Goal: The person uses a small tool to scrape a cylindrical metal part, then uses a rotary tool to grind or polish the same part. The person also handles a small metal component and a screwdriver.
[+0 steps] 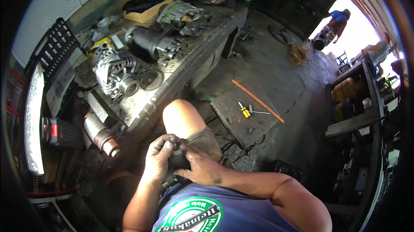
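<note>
Close to my lap, both hands are closed round a dark, rounded metal part (177, 159) with a small stud-like top. My left hand (158, 156) grips it from the left, its thumb and fingers up by the stud. From the right, my right hand (202, 166) wraps its side. Fingers cover much of the part, so its exact kind does not show. Left of my hands lies a copper-wound armature (100, 135). Ahead on the workbench (189, 61) sit an alternator (114, 72), a toothed round part (152, 79) and a starter motor (151, 42).
A low board (241, 130) at the right carries a yellow-handled screwdriver (244, 110), small metal bits and an orange strip (258, 101). A coiled cable (296, 55) lies on the floor. Shelving (351, 124) stands far right. One person (336, 25) is by the doorway, another (378, 53) nearby.
</note>
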Demonstrator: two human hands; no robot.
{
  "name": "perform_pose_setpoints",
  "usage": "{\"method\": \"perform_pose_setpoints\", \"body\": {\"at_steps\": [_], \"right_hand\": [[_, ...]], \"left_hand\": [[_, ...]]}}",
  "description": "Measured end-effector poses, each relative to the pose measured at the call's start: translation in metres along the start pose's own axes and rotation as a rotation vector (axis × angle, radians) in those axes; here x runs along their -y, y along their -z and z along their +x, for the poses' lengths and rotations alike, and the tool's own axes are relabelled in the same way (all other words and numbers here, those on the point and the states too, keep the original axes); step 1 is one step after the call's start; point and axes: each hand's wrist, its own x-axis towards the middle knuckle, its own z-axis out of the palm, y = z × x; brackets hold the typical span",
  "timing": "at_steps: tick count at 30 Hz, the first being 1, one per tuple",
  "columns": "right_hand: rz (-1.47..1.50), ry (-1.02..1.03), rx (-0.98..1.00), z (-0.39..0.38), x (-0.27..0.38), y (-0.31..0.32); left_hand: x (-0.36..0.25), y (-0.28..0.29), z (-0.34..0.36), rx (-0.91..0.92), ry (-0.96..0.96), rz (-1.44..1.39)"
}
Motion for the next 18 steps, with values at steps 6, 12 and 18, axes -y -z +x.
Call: {"method": "perform_pose_setpoints", "body": {"at_steps": [6, 12, 18], "right_hand": [[-0.250, -0.391, -0.178, -0.031, -0.074, 0.128], [-0.718, -0.472, -0.133, -0.035, -0.165, 0.193], [-0.754, -0.528, 0.019, -0.039, -0.197, 0.186]], "left_hand": [[0.005, 0.009, 0.004, -0.118, 0.066, 0.008], [0.013, -0.003, 0.011, -0.012, 0.129, 0.080], [0.014, -0.012, 0.017, 0.044, 0.132, 0.304]]}}
